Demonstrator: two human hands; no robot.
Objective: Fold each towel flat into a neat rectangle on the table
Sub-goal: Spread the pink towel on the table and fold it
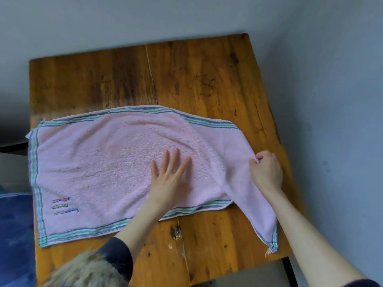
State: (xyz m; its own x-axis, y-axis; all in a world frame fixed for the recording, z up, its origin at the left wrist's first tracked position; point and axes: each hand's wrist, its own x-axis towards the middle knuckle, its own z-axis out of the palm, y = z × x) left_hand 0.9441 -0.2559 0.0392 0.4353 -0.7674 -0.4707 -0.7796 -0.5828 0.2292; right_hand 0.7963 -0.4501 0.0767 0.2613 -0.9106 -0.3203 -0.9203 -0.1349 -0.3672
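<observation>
The left hand point(171, 179) lies flat with straight fingers at the pink towel's point(99, 162) centre to anchor it, while the right hand point(266, 170) pinches the three-o'clock edge (probably to start a fold).

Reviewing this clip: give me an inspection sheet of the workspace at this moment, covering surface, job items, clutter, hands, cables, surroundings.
Surface: wooden table, dark stains, a crack between planks, pale drips near the front edge.
Job's things: one pink towel with striped border, spread flat on the left; its right end is bunched and twisted, a corner lying near the table's front right edge.
Clutter: nothing seen.
Hands: left hand pressed flat on the towel, fingers straight; right hand pinches the towel's right edge.
Cables: nothing seen.
Surroundings: grey-blue wall behind and right; blue fabric at left; fuzzy trim at bottom.
</observation>
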